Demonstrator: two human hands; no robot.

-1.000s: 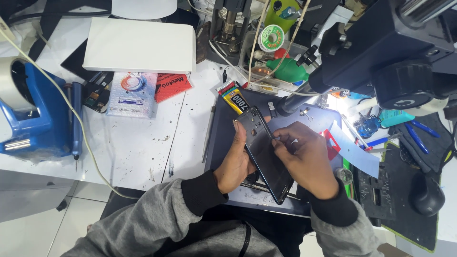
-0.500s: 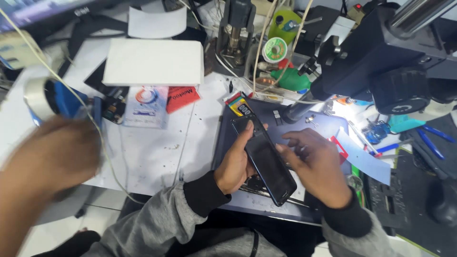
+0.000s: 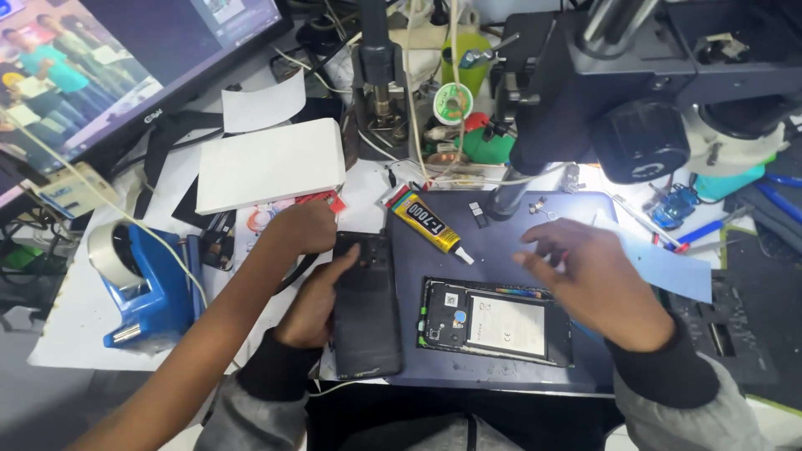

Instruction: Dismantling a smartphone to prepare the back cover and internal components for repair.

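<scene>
The left hand (image 3: 313, 309) holds the dark back cover (image 3: 366, 305) flat; the right hand (image 3: 597, 280) hovers spread wide over the opened phone (image 3: 497, 321). Better to keep that cover steady.

I log a monitor (image 3: 125, 63) at top left, its screen lit with a colourful picture. A flat white box (image 3: 269, 164) lies below it. A yellow-and-black glue tube (image 3: 428, 224) lies on the dark mat. A red label (image 3: 324, 199) pokes out under the box.
</scene>
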